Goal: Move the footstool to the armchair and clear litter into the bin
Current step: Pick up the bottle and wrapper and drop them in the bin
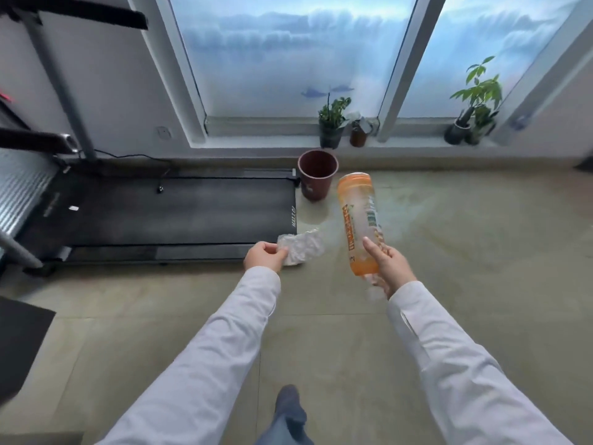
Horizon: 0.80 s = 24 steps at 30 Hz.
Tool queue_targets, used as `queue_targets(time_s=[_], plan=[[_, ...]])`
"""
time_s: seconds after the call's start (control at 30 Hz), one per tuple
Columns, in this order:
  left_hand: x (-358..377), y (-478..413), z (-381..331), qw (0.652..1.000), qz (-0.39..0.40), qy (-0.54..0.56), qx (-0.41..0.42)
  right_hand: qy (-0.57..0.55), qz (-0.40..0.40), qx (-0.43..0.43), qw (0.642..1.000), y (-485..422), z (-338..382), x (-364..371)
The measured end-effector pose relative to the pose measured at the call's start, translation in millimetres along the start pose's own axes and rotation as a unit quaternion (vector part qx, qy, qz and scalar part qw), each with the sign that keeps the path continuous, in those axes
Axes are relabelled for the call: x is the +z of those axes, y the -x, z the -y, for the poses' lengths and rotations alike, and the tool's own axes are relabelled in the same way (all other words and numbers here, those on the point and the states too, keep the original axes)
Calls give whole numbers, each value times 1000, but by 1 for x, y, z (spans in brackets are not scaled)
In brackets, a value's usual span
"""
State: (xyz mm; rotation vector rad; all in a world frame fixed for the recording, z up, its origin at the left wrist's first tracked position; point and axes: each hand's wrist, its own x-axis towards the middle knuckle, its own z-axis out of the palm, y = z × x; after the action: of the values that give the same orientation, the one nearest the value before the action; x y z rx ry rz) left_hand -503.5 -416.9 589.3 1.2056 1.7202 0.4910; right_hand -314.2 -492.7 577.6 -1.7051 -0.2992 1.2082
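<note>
A dark red bin (317, 175) stands on the floor by the window sill, open side up. My right hand (388, 264) grips the lower end of an empty plastic bottle (359, 216) with an orange label; its far end points toward the bin. My left hand (264, 255) pinches a crumpled clear plastic wrapper (303, 247), held above the floor to the left of the bottle. Both items hover short of the bin. No footstool or armchair is in view.
A black treadmill (160, 213) lies on the left, its end close beside the bin. Potted plants (332, 123) line the window sill, with another plant (475, 104) to the right. Tiled floor (465, 239) stretches right of the bin. My foot (288, 403) shows below.
</note>
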Motion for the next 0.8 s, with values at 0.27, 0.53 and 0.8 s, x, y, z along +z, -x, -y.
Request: queue_targets(time_s=[0.27, 0.53, 0.8], plan=[[84, -84, -104, 998, 59, -23, 30, -45, -62, 20, 997, -99, 65, -48], [184, -168, -207, 997, 52, -49, 19, -26, -53, 37, 998, -239, 145, -103], [228, -261, -282, 999, 5, -29, -15, 39, -18, 34, 998, -367, 232, -104]])
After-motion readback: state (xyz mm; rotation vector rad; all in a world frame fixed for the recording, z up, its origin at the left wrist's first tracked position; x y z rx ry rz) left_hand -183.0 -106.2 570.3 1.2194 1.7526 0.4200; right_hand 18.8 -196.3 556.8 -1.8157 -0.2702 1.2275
